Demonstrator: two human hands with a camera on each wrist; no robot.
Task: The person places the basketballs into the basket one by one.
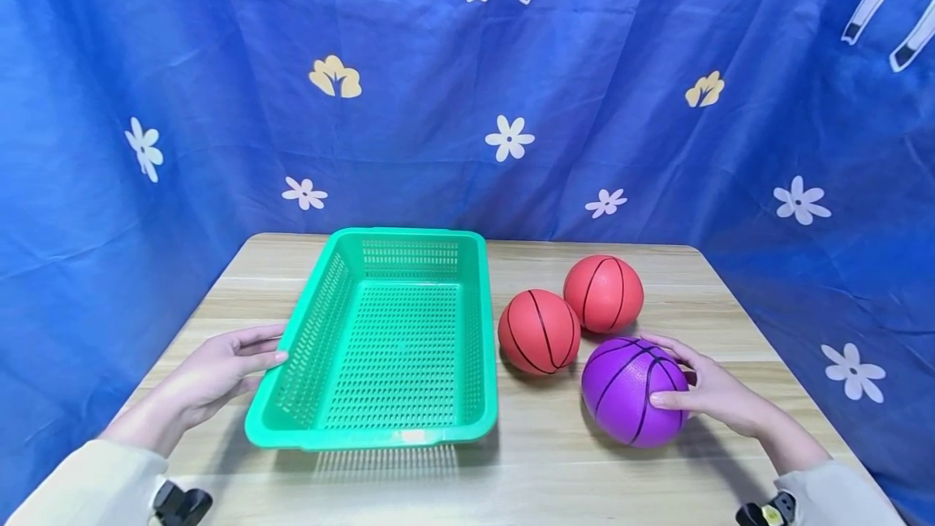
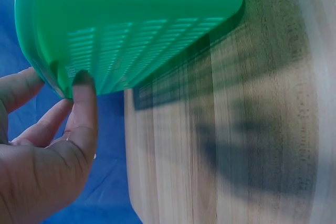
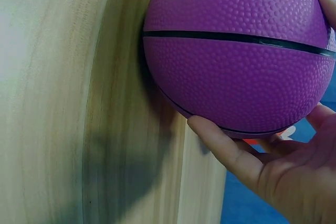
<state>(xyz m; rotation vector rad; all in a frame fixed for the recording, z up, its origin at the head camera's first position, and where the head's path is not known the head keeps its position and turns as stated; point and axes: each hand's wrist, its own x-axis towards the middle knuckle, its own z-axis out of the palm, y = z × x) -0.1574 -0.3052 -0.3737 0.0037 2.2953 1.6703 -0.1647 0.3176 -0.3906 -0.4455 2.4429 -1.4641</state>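
Note:
A green plastic basket (image 1: 398, 434) with perforated walls and floor stands on the left half of the table, nothing inside it. My left hand (image 1: 219, 372) holds its left rim; in the left wrist view the thumb (image 2: 84, 93) lies against the basket's outer side. On the right, my right hand (image 1: 719, 396) grips a purple basketball (image 1: 621, 396) from its right side, thumb toward me and fingers around the far side. The right wrist view shows the ball's pebbled surface (image 3: 231, 82) close up. Whether the ball touches the table, I cannot tell.
Two red basketballs sit between the basket and the back right: a nearer one (image 1: 539, 333) beside the basket and a farther one (image 1: 603, 294). The wooden table (image 1: 540, 477) ends at a blue curtain (image 1: 409, 153) printed with flowers.

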